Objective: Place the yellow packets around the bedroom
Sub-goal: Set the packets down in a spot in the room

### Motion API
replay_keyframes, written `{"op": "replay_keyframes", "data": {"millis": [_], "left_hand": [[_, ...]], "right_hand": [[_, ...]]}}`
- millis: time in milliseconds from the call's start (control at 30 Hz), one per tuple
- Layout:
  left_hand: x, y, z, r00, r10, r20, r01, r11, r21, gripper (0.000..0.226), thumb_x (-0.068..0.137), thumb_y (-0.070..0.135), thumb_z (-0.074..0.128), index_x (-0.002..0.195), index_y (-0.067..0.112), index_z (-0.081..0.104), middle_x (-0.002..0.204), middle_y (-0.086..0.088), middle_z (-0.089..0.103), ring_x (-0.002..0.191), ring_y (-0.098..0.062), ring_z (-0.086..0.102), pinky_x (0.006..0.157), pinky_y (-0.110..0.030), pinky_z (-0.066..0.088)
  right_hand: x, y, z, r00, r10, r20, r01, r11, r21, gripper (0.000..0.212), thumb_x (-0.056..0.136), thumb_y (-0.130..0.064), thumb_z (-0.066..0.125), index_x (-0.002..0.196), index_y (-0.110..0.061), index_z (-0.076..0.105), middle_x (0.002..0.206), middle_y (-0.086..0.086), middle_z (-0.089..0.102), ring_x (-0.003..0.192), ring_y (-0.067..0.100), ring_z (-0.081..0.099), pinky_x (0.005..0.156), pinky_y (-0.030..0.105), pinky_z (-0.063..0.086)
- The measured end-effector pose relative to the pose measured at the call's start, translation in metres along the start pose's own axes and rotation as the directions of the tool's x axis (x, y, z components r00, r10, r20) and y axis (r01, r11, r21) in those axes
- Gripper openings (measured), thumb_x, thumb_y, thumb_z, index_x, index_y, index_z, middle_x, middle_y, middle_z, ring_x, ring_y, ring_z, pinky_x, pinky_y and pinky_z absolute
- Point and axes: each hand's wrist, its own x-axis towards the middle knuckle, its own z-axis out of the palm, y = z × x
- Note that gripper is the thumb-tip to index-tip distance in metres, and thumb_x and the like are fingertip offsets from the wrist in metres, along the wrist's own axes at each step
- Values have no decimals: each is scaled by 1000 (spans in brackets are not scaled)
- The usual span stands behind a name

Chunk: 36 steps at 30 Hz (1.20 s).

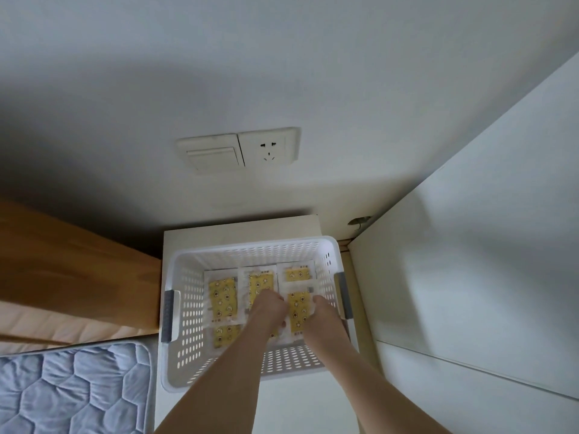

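Note:
A white perforated basket (185, 308) stands on a white bedside cabinet (238, 228). Several yellow packets with star prints lie flat on its bottom: one at the left (223, 297), one at the back right (297, 274), one in the middle (261, 281). Both my hands reach down into the basket. My left hand (268, 308) and my right hand (322, 310) pinch the two sides of one yellow packet (300, 308) between them. My forearms hide the packets near the basket's front.
The basket has grey handles (168, 314) on both sides. A wall switch (211, 155) and a socket (268, 147) sit on the wall above. A wooden headboard (69, 270) and a blue quilted mattress (72, 389) lie at the left; a white wardrobe (476, 277) stands at the right.

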Motion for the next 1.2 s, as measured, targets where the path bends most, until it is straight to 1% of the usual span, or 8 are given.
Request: {"op": "replay_keyframes", "data": {"millis": [100,167,267,400,600,800,1000,1200], "left_hand": [[-6,5,6,998,-22,-61,31,990,137,17,90,6,53,98,4,68,62,-4,62,52,-15,61,44,-22,42],[-14,10,3,996,-10,-90,33,966,255,19,92,7,52,105,5,66,71,-3,59,59,-16,59,46,-24,41],[-34,21,-14,994,43,-102,-5,940,341,17,94,8,50,99,4,66,84,-7,66,78,-23,66,60,-31,53],[-85,30,-51,968,221,-118,-154,897,414,22,96,14,45,110,10,62,107,-6,66,95,-23,67,78,-33,57],[-209,30,-124,867,393,-306,-249,874,417,29,99,22,42,122,14,57,122,-6,62,108,-24,59,92,-35,48],[-328,7,-187,655,426,-624,-215,897,386,32,100,25,39,123,10,55,126,-9,58,117,-30,56,95,-41,46],[-446,-75,-215,453,265,-852,-105,964,244,41,102,28,42,140,12,45,139,-6,51,123,-29,53,99,-41,45],[-586,-184,-207,213,17,-977,68,997,32,43,102,29,44,142,14,44,146,-2,47,127,-27,52,101,-40,43]], "right_hand": [[-6,-4,0,1000,-11,-10,10,998,-63,14,89,-27,49,99,-32,56,88,-10,68,80,10,67,69,36,60],[-6,-3,-1,999,-40,-16,39,996,-77,15,87,-25,49,98,-33,56,90,-10,69,81,11,68,67,35,60],[-17,-16,-10,996,-86,-20,83,991,-103,26,86,-20,47,107,-31,57,102,-7,68,81,12,68,64,38,60],[-64,-54,-43,990,-139,-5,136,974,-183,43,97,-8,39,140,-16,42,130,3,57,87,16,64,58,26,52],[-153,-115,-85,926,-375,47,370,873,-317,38,96,-8,38,133,-9,45,130,8,54,96,20,63,78,34,53],[-232,-190,-88,713,-674,193,669,573,-473,29,96,-11,42,122,-2,51,123,16,56,111,31,56,94,40,47],[-334,-244,-50,477,-799,368,840,291,-457,37,95,-17,47,130,-5,50,131,16,56,121,31,53,98,36,44],[-473,-250,22,140,-820,554,945,-55,-321,48,94,-20,47,141,-10,43,138,10,51,120,26,53,95,34,45]]}}
